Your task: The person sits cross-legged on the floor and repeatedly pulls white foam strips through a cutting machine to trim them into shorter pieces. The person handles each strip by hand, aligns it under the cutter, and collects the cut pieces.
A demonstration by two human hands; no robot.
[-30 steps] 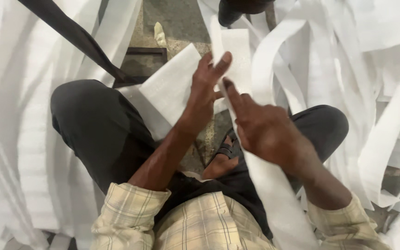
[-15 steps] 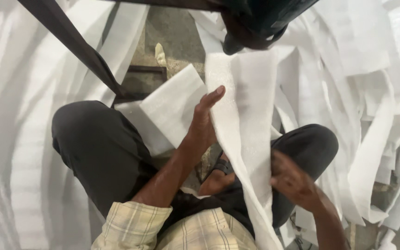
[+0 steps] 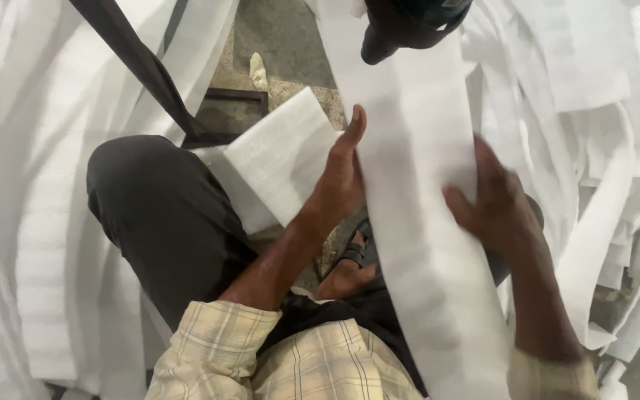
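wide white foam strip (image 3: 416, 222) between left hand (image 3: 341, 178) and right hand (image 3: 494, 196)

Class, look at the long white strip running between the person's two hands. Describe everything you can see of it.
The strip is a wide white band, seemingly thin foam sheet with a faint ribbed texture. It runs from under a dark object at top down over the lap and off the bottom edge. The left hand presses its left edge; the right hand lies on its right edge.

The white foam strip (image 3: 416, 222) looks matt and finely textured, the dark trousers (image 3: 164, 222) soft cloth.
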